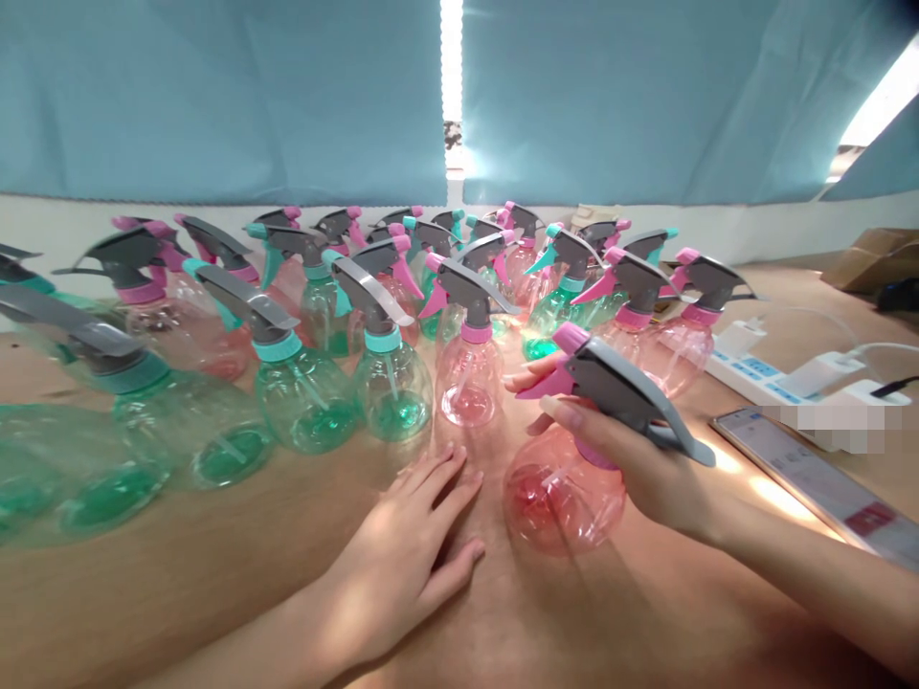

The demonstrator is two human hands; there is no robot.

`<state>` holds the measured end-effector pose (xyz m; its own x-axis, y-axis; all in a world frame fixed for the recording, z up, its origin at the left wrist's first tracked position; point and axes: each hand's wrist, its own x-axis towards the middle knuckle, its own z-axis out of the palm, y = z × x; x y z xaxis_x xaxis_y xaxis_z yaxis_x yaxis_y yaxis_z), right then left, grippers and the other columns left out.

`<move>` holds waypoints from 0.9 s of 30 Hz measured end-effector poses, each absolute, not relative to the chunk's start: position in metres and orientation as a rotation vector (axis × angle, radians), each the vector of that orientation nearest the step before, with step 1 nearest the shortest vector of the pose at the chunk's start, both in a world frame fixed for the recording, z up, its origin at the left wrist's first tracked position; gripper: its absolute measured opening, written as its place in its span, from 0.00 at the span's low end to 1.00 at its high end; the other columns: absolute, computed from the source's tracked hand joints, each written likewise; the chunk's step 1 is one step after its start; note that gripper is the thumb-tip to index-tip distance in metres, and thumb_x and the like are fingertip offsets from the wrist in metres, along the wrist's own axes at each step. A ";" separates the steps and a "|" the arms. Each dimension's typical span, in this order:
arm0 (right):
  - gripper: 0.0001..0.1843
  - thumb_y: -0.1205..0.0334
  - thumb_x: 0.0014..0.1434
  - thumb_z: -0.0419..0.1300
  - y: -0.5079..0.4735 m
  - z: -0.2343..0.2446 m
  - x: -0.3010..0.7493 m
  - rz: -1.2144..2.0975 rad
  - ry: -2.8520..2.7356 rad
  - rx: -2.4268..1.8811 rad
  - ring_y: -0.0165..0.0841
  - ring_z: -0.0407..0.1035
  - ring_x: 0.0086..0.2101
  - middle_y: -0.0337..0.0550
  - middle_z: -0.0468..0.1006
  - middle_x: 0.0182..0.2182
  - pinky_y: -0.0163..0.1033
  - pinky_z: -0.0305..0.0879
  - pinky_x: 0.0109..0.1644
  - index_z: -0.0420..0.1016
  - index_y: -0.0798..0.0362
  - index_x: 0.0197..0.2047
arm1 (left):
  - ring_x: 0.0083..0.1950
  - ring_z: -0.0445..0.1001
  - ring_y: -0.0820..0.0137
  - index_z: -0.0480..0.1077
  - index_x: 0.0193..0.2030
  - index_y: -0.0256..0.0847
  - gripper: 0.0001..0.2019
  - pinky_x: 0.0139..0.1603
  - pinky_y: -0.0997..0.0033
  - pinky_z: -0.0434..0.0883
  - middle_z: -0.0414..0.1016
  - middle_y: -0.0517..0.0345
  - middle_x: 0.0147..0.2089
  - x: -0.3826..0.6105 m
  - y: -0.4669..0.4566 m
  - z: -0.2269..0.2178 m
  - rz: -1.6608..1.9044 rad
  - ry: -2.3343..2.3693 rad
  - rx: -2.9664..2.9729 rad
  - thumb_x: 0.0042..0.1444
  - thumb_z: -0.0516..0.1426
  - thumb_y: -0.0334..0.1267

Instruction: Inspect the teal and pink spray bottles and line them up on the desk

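My right hand (632, 459) is wrapped round the neck of a pink spray bottle (564, 493) with a grey trigger head and pink nozzle (617, 383); the bottle stands on the wooden table (215, 574) in front of me. My left hand (409, 555) lies flat on the table just left of that bottle, fingers stretched out, holding nothing. Just beyond my hands stand a pink bottle (470, 368) and a green bottle (392, 383).
Several pink and green spray bottles with grey triggers crowd the table from far left to centre right. A white power strip (761, 368) with plugged chargers and a phone (811, 478) lie at the right. Blue blinds (215, 96) hang behind. A cardboard box (868, 254) sits far right.
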<state>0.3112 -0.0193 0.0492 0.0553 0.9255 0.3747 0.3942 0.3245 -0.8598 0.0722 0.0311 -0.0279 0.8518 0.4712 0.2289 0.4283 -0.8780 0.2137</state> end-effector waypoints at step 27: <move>0.18 0.45 0.60 0.60 -0.021 0.051 0.312 0.638 -1.466 -1.392 0.43 0.74 0.43 0.40 0.81 0.39 0.47 0.70 0.42 0.76 0.41 0.50 | 0.71 0.54 0.55 0.60 0.67 0.41 0.24 0.66 0.48 0.59 0.57 0.47 0.70 0.072 0.031 -0.026 0.391 0.717 2.866 0.67 0.51 0.46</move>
<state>0.3123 -0.0213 0.0509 0.1343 0.9478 0.2893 0.4345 0.2060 -0.8768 0.0720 0.0305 -0.0264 0.8507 0.4810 0.2119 0.4388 -0.8718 0.2176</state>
